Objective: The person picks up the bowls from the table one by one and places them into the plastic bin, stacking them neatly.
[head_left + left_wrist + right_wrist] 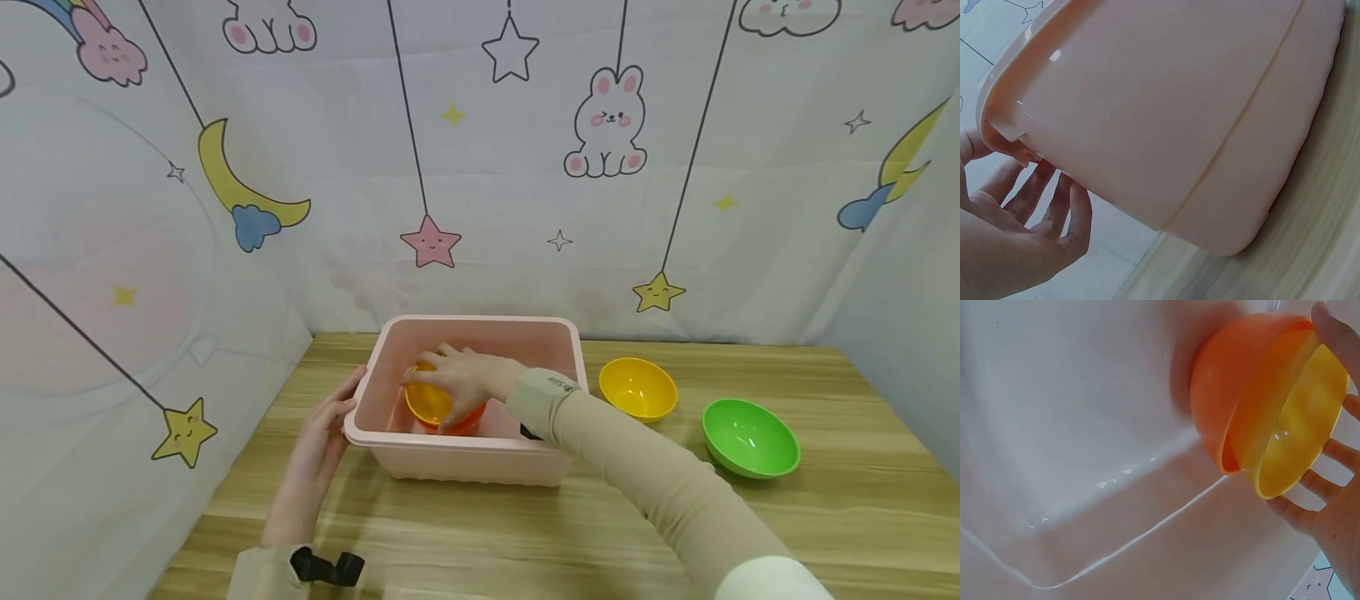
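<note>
In the head view a pink plastic basin stands on the table. My left hand holds its left rim; in the left wrist view the fingers bend up under the rim. Inside the basin, toward its left side, a yellow bowl sits partly nested in an orange bowl. Reaching in from the right, my right hand spans the yellow bowl's mouth with spread fingers. The right wrist view has its thumb on one side of the rim and its fingertips along the other.
To the basin's right, a second yellow bowl and a green bowl stand upright on the wooden table. A white cloth with cartoon prints hangs behind the table and along its left side.
</note>
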`<state>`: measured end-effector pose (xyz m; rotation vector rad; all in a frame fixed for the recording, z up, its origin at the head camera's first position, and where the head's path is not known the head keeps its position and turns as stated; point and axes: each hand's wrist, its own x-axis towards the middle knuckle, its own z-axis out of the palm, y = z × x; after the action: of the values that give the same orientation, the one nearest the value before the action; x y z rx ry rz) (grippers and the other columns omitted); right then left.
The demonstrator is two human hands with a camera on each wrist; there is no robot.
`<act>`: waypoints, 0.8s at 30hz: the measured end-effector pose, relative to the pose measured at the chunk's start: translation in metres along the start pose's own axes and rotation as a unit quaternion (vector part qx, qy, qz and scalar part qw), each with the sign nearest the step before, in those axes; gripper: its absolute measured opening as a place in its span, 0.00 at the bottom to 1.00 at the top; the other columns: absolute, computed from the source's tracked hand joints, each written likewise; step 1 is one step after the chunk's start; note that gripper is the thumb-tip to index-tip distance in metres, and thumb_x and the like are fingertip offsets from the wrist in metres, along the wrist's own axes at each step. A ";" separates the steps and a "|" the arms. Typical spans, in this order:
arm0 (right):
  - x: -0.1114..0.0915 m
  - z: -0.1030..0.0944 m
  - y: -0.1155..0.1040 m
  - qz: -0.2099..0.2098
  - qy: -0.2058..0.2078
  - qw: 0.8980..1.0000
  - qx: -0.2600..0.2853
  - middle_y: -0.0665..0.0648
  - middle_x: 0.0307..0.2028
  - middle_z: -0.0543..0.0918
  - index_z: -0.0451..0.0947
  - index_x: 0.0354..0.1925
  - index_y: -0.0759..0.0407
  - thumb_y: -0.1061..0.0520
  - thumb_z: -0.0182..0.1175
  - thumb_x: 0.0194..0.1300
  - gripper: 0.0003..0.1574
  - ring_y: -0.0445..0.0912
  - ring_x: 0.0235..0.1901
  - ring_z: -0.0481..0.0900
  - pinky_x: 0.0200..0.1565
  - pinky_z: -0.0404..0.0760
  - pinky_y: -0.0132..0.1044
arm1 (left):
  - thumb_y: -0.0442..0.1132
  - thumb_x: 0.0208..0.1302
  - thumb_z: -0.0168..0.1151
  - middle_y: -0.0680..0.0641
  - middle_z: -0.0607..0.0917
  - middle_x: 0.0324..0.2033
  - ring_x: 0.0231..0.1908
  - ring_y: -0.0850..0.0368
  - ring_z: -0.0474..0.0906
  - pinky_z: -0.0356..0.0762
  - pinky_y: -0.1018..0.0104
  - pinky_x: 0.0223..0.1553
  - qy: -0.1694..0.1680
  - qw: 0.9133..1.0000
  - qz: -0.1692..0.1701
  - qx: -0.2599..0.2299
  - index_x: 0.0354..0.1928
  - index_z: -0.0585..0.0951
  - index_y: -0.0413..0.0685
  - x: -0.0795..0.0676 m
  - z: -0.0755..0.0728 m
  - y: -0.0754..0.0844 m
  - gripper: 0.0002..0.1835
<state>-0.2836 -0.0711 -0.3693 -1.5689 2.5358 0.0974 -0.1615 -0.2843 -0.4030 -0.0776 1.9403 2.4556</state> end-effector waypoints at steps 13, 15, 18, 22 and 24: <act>0.000 0.002 0.000 -0.003 -0.010 1.000 -0.005 0.55 0.72 0.55 0.54 0.73 0.37 0.34 0.66 0.52 0.54 0.55 0.68 0.54 0.64 0.66 0.57 | 0.36 0.73 0.42 0.75 0.77 0.54 0.58 0.80 0.67 0.65 0.71 0.58 -0.001 1.000 0.006 -0.002 0.73 0.56 0.43 0.001 -0.002 -0.001 0.28; 0.000 0.002 0.000 -0.002 -0.015 1.000 -0.001 0.55 0.72 0.55 0.54 0.73 0.36 0.34 0.66 0.52 0.55 0.55 0.68 0.54 0.63 0.66 0.57 | 0.36 0.73 0.42 0.74 0.75 0.57 0.58 0.80 0.67 0.65 0.71 0.58 -0.003 1.000 0.006 0.003 0.73 0.56 0.44 0.000 -0.001 -0.001 0.28; 0.001 0.003 0.001 -0.003 -0.019 1.000 0.003 0.55 0.71 0.56 0.54 0.73 0.36 0.34 0.66 0.52 0.55 0.55 0.68 0.54 0.63 0.67 0.57 | 0.36 0.73 0.42 0.70 0.72 0.63 0.59 0.79 0.67 0.66 0.71 0.58 -0.006 1.000 0.008 0.009 0.74 0.56 0.45 -0.001 -0.001 -0.001 0.29; 0.001 0.004 0.002 -0.004 -0.017 1.000 0.006 0.55 0.70 0.57 0.53 0.73 0.37 0.34 0.66 0.52 0.55 0.54 0.67 0.55 0.62 0.69 0.55 | 0.37 0.73 0.42 0.67 0.69 0.66 0.59 0.78 0.67 0.67 0.71 0.58 -0.006 1.000 0.007 0.010 0.74 0.56 0.45 -0.001 -0.001 -0.001 0.29; 0.001 0.004 0.002 -0.005 -0.017 1.000 0.007 0.55 0.70 0.57 0.54 0.72 0.37 0.34 0.66 0.52 0.54 0.54 0.67 0.55 0.61 0.70 0.55 | 0.37 0.73 0.42 0.68 0.70 0.65 0.59 0.77 0.67 0.67 0.71 0.57 -0.006 1.000 0.005 0.010 0.74 0.56 0.46 0.000 -0.001 -0.001 0.29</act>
<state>-0.2849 -0.0704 -0.3737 -1.5606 2.4974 0.1057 -0.1612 -0.2848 -0.4036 -0.0539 1.9639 2.4371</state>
